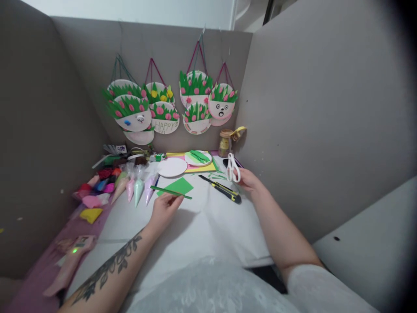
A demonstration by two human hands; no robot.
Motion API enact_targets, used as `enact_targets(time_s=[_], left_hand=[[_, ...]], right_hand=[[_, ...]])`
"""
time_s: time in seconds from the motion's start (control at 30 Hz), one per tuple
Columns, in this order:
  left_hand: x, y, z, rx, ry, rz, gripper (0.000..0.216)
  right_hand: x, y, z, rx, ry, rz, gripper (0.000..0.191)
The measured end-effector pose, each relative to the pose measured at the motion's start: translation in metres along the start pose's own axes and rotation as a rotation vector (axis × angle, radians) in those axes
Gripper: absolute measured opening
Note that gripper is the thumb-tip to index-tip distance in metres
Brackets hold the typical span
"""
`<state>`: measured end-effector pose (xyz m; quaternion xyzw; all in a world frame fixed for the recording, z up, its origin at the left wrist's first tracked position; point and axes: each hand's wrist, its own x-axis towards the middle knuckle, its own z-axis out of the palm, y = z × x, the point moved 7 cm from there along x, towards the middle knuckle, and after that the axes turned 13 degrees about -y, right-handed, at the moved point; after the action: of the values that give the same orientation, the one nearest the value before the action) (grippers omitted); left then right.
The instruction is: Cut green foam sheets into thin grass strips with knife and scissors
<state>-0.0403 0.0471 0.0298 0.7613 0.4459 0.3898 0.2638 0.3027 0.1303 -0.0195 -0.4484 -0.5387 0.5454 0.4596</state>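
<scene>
Grey panels [166, 45] box in a desk spread with a white cover [211, 226]. On my feed the left hand [166, 208] pinches one green strip [171, 192], above one piece of green paper [184, 184]; the right hand [249, 180] is closed on one pair of scissors [232, 168], loops up, the blades hidden from me. One knife [221, 190] lies between the hands; I can't tell whether its blade is out, but if so, a careless reach across could nick a wrist. The strip looks thin, so I'd expect a hard pinch to crease it, and scissors brought too near the fingertips could cut skin. I count four piping bags [138, 191], two plates [172, 168] on the desk, one jar [224, 143] and four hanging clusters [197, 100], their overlapping pieces too muddled to number.
</scene>
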Motion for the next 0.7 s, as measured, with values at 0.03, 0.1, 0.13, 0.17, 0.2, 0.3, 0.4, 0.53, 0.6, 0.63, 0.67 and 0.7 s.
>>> enact_targets(time_s=[0.03,0.1,0.13,0.17,0.2,0.3,0.4,0.53,0.6,0.63,0.67,0.7], left_hand=[[0.0,0.0,0.0,-0.004,-0.004,0.001,0.027],[0.0,0.0,0.001,-0.013,-0.012,0.004,0.026],[-0.001,0.0,0.002,-0.016,-0.016,0.006,0.026],[-0.001,0.001,0.002,-0.018,-0.02,0.008,0.026],[-0.002,0.001,0.002,-0.021,-0.022,0.007,0.026],[-0.002,-0.003,0.003,-0.06,-0.005,-0.038,0.028],[0.003,-0.015,0.002,-0.21,0.05,-0.16,0.031],[0.022,-0.02,-0.01,-0.455,0.203,-0.236,0.032],[0.031,-0.015,-0.018,-0.54,0.291,-0.234,0.03],[0.034,-0.012,-0.022,-0.584,0.339,-0.23,0.029],[0.035,-0.01,-0.024,-0.628,0.382,-0.23,0.028],[0.035,-0.007,-0.026,-0.658,0.423,-0.231,0.027]], right_hand=[[0.001,0.002,0.005,0.075,-0.033,-0.001,0.036],[0.002,0.003,0.013,0.149,-0.073,0.007,0.035],[0.001,0.004,0.015,0.163,-0.084,0.01,0.034],[0.0,0.003,0.016,0.17,-0.094,0.008,0.034],[-0.001,0.001,0.017,0.172,-0.105,0.0,0.034],[-0.006,-0.008,0.028,0.154,-0.172,-0.044,0.04],[-0.013,-0.015,0.057,0.103,-0.272,-0.08,0.043],[-0.024,-0.013,0.118,0.122,-0.398,-0.074,0.04],[-0.028,-0.007,0.146,0.154,-0.436,-0.046,0.035],[-0.029,-0.004,0.158,0.139,-0.462,-0.038,0.032],[-0.031,-0.001,0.168,0.124,-0.476,-0.03,0.03],[-0.032,0.002,0.175,0.104,-0.491,-0.013,0.029]])
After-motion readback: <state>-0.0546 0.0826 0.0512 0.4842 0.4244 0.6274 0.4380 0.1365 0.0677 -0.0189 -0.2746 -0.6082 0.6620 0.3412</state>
